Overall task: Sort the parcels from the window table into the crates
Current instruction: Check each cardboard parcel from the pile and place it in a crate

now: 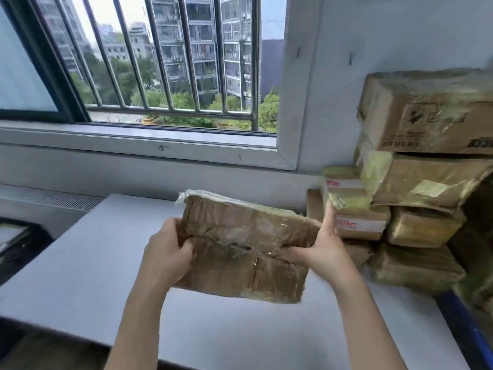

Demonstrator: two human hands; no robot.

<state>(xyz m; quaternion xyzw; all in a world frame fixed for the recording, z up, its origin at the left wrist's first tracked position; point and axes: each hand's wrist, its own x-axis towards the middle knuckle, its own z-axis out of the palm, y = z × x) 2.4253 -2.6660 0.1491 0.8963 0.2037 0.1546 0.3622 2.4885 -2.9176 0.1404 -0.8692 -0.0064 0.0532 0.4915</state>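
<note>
Parcel (pixel 245 247) in brown, tape-wrapped cardboard: we grip it above the white table (pixel 80 276), left hand (pixel 166 253) curled round one edge, right hand (pixel 318 249) round the other, thumb raised. Beyond our right fingers, stacked parcels (pixel 416 182) lean against the pale wall (pixel 400 36). Past our fingertips, the barred window (pixel 160 57) shows apartment blocks and trees.

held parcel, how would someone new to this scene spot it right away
Start at the barred window, then drop to the white table below it. Above the table's middle, the left hand and right hand grip a flat brown parcel. Unlike the stack at the right wall, it is lifted and tilted.
</note>
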